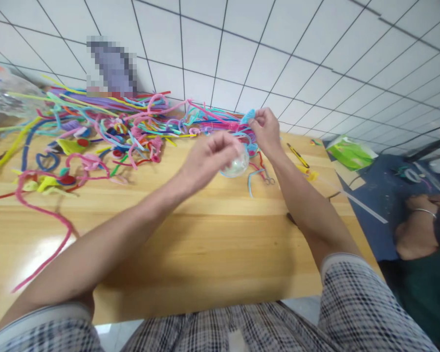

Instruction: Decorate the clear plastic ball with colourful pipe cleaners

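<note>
My left hand [214, 159] is over the middle of the table, its fingers curled round the rim of a clear, shiny round plastic thing [238, 165]; its exact kind does not show. Farther back and to the right, my right hand [266, 128] pinches a small light-blue fuzzy piece [248, 116] that looks like bent pipe cleaner. Below that hand lie more light-blue pipe cleaners [252, 147]. A pair of scissors [269, 180] lies on the wood, close to loose red and blue pipe cleaner strips [251, 186].
Many coloured pipe cleaners [106, 110] are heaped along the tiled wall. Finished-looking fuzzy shapes [73, 144] lie at left, near a clear plastic bag [14, 93]. A yellow cutter knife [297, 155] rests at right. Beyond the table's right edge, another person's arm [418, 230] shows.
</note>
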The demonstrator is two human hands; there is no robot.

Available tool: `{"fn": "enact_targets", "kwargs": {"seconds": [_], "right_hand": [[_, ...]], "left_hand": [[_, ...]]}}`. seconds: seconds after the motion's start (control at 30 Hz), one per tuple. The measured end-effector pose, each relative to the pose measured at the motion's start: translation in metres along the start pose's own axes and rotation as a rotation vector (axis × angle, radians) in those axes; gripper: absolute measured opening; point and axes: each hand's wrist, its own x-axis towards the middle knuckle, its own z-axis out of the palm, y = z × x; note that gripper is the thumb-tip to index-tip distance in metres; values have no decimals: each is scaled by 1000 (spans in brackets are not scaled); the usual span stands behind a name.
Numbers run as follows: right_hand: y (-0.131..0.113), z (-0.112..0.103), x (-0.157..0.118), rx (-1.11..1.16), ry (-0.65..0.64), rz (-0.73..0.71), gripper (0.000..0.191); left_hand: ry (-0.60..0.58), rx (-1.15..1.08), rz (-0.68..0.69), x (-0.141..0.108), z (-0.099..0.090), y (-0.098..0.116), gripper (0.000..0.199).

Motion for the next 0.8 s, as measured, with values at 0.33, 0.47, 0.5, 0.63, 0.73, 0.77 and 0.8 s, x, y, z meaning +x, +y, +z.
{"fn": "enact_targets", "kwargs": {"seconds": [0.33,0.47,0.5,0.63,0.73,0.77,0.8], "right_hand": [[-33,23,10,17,-101,-62,18],[-33,25,19,-70,-200,-59,24],[-32,26,20,-89,-222,-40,27],[-25,32,23,-121,-231,45,37],[-18,37,25,-155,-193,57,43],[-16,38,26,-175,-185,59,45],[-15,40,27,-200,-179,64,45]], "left_hand": [[35,864,100,125,-56,-65,10],[39,896,181,126,-57,-83,17],[28,902,199,125,-58,-87,18],[21,944,230,120,-61,-100,22],[48,972,241,118,-62,-111,21],[57,987,244,118,-62,-115,22],[67,1003,245,119,-62,-119,24]]}}
